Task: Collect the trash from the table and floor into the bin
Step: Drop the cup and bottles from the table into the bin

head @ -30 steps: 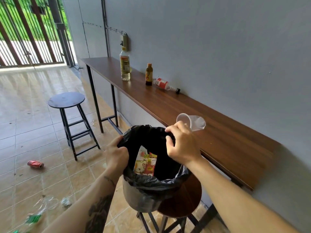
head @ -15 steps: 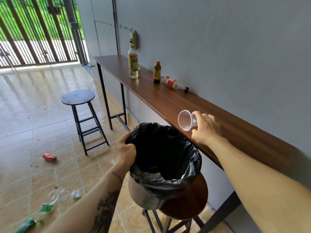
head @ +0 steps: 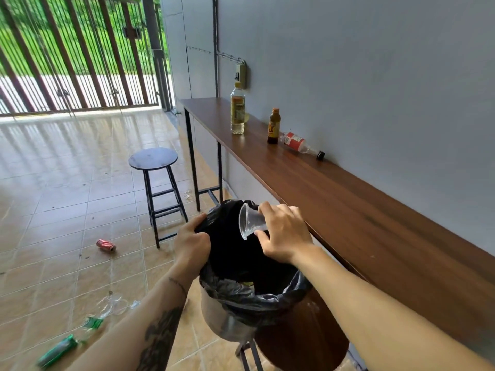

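Clear plastic cup (head: 251, 221) pinched in right hand (head: 285, 234), thumb below and fingers above, tipped on its side with the open mouth facing left. Positioned over the open mouth of the bin (head: 249, 298), lined with a black bag (head: 241, 293). Left hand (head: 191, 241) closed on the bag's left rim, just left of the cup, holding the liner open. Bin seated on a round wooden stool (head: 302, 341) directly below both hands.

Right of the right hand: long wooden table (head: 375, 210) along the wall. Beyond the hands on its surface: tall clear bottle (head: 237, 112) upright, small brown bottle (head: 274, 126) upright, and a red-labelled bottle (head: 298, 143) lying on its side against the wall. No obstruction between cup and bin opening.

Left of the left hand, on the tiled floor: red can (head: 106, 245) on its side, crumpled clear plastic (head: 112, 306) nearer, green bottle (head: 57, 350) lying at lower left. Dark stool (head: 153, 159) standing beyond the left hand, between can and table legs.

Compared with half a second ago: cup lifted off the table edge and carried leftward over the bin. Right hand relocated from the tabletop to above the bag. Left-hand grip on the rim unchanged. Camera angle shifted; more of the gate and floor now in view.
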